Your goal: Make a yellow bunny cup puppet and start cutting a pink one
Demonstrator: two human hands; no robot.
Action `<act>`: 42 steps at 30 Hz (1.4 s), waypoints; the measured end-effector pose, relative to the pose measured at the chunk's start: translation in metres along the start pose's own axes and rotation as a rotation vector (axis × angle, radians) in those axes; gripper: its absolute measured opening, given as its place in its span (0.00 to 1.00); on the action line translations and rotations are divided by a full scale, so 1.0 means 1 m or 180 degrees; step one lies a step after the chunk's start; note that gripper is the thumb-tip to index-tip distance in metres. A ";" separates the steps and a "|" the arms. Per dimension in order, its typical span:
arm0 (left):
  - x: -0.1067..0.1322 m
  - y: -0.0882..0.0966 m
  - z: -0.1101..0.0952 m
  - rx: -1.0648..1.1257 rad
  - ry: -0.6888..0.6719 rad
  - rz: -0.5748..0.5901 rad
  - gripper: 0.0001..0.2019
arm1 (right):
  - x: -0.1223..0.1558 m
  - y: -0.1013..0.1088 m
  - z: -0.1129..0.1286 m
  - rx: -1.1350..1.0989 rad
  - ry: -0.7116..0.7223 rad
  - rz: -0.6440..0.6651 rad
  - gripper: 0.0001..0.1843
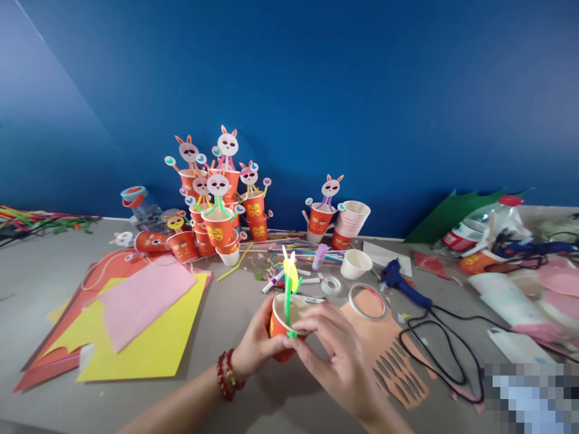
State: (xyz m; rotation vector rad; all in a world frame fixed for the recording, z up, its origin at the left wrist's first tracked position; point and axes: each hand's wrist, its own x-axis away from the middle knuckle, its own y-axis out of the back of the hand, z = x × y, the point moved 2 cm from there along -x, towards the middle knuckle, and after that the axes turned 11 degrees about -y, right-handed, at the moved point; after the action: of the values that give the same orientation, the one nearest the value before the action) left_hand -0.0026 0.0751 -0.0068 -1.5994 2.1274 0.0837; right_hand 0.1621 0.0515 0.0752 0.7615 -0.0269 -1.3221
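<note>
My left hand (259, 337) is wrapped round an orange paper cup (277, 319) with a white inside, held tilted above the table. A bright green straw (288, 301) stands up in the cup, with a yellow paper cutout with pointed ears (292, 274) at its top. My right hand (332, 340) is at the cup's near rim, thumb and fingers pinched by a short green straw end (292, 334) on the cup's side. The fingers hide part of the rim and what exactly they grip.
Stacked orange cups with paper rabbits (218, 226) stand at the back. Coloured paper sheets (149, 337) lie left. To the right are a blue glue gun (404, 283) with a looped black cord, a tape roll (367, 301), a white cup (356, 265) and a plastic bottle (470, 232).
</note>
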 end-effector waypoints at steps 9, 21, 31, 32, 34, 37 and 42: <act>-0.002 -0.001 -0.009 -0.0390 -0.0335 -0.0052 0.36 | 0.000 0.001 -0.008 -0.0032 0.0150 0.0071 0.05; 0.000 0.002 -0.011 -0.0624 -0.0358 0.0059 0.36 | -0.001 -0.003 -0.008 0.0065 0.0278 -0.0141 0.09; 0.001 0.003 -0.007 -0.0645 -0.0392 -0.0010 0.36 | 0.000 -0.001 -0.003 -0.0127 0.0129 -0.0022 0.07; 0.002 0.003 -0.007 -0.0669 -0.0375 -0.0040 0.36 | 0.000 -0.001 -0.003 -0.0145 0.0108 0.0003 0.06; 0.002 0.003 -0.007 -0.0711 -0.0344 -0.0087 0.35 | 0.000 0.000 -0.005 -0.0188 0.0071 0.0044 0.05; 0.001 0.002 -0.008 -0.0645 -0.0282 -0.0105 0.34 | 0.000 0.001 -0.006 -0.0261 0.0043 0.0094 0.04; 0.001 0.003 -0.005 -0.0329 -0.0069 -0.0106 0.33 | -0.002 0.004 -0.005 -0.0365 -0.0016 0.0179 0.04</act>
State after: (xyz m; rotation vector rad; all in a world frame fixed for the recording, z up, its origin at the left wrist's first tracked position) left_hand -0.0073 0.0738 -0.0030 -1.6842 2.1099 0.2024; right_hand 0.1670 0.0559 0.0738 0.6556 0.0234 -1.2611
